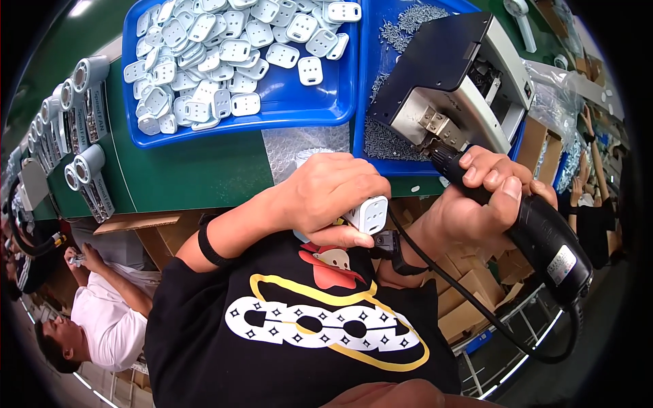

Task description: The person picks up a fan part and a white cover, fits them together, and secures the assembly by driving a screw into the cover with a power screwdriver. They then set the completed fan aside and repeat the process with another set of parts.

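My left hand (pixel 330 194) is closed around a white handheld fan (pixel 373 216), mostly hidden by my fingers. Its squarish end with small holes faces right, past my thumb. In my right hand (pixel 493 187) is a black electric screwdriver (pixel 552 246), gripped with the fingers wrapped over its body. The screwdriver's front end reaches the metal outlet block (pixel 439 126) of a black and silver screw feeder (pixel 435 58); whether the bit touches a screw there is hidden. A cable runs from the screwdriver's back end.
Loose light-blue plates (pixel 231 51) fill much of a blue tray (pixel 292 112). The feeder stands in another blue tray (pixel 401 166) with many small screws (pixel 394 139). Several fans (pixel 88 115) lie at the left. Cardboard boxes (pixel 469 292) are below right; a co-worker (pixel 112 306) sits left.
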Demonstrator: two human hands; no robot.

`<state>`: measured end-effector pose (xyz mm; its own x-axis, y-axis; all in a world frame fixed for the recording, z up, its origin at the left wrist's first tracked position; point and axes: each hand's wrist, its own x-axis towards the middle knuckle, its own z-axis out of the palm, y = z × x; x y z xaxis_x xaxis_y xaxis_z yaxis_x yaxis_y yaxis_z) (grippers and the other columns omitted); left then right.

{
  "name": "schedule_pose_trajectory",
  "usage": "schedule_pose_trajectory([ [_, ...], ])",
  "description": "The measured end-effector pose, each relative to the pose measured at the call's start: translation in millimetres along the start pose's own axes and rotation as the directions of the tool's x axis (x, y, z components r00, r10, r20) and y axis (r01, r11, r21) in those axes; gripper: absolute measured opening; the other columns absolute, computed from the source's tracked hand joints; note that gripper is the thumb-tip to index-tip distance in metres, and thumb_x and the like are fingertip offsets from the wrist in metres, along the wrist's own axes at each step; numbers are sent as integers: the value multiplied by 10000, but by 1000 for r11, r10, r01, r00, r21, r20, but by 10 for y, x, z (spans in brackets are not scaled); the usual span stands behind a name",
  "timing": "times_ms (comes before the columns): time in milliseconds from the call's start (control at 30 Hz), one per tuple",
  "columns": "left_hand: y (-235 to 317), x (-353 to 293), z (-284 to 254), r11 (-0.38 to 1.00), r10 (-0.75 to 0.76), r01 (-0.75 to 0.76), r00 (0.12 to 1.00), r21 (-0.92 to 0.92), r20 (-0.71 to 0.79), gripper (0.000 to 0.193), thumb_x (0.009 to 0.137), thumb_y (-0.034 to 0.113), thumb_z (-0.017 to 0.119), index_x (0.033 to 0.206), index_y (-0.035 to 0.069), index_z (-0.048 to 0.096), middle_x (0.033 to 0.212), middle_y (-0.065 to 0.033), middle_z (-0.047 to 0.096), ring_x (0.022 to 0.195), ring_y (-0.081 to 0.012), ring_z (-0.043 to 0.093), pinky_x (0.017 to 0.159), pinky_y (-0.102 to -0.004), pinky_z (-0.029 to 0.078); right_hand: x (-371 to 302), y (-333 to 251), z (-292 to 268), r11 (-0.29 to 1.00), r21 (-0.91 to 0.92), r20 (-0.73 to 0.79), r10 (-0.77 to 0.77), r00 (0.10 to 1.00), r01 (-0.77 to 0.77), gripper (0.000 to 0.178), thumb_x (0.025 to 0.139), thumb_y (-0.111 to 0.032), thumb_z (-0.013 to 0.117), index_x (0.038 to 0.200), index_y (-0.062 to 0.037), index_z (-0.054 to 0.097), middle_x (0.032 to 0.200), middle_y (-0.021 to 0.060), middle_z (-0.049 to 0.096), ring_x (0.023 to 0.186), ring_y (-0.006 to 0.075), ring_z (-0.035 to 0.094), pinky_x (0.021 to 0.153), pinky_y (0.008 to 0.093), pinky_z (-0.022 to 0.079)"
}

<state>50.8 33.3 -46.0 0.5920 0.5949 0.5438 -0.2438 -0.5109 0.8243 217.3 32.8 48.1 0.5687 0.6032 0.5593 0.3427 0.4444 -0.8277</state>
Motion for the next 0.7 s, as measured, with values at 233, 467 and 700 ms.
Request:
schedule_pose_trajectory([
  [233, -13, 3, 39, 1000, 18, -18, 999, -5, -28, 541, 875, 505, 677, 1041, -4, 596, 894, -121, 660, 692, -279, 642, 586, -356, 486, -1, -326, -104, 957, 286, -41, -29, 999, 40, 399, 842, -65, 564, 1212, -51, 414, 672, 97, 515, 479, 173, 476, 484, 365, 497],
  [467, 6, 16, 11, 1000, 10, -10, 1000, -6, -4, 538, 877, 499, 675, 1045, -6, 596, 893, -121, 657, 695, -283, 640, 585, -359, 486, 56, -47, 26, 998, -32, -38, -46, 998, 45, 237, 841, -99, 580, 1067, -77, 514, 666, 50, 487, 505, 155, 465, 529, 359, 464],
  [700, -38, 59, 6, 1000, 26, -26, 1000, 7, -8, 536, 882, 490, 670, 1051, -13, 597, 887, -122, 652, 700, -289, 639, 595, -364, 489, 24, -491, -124, 926, 312, 126, 181, 975, -212, 252, 880, -147, 603, 1087, -46, 500, 725, 38, 515, 555, 153, 497, 575, 327, 451],
])
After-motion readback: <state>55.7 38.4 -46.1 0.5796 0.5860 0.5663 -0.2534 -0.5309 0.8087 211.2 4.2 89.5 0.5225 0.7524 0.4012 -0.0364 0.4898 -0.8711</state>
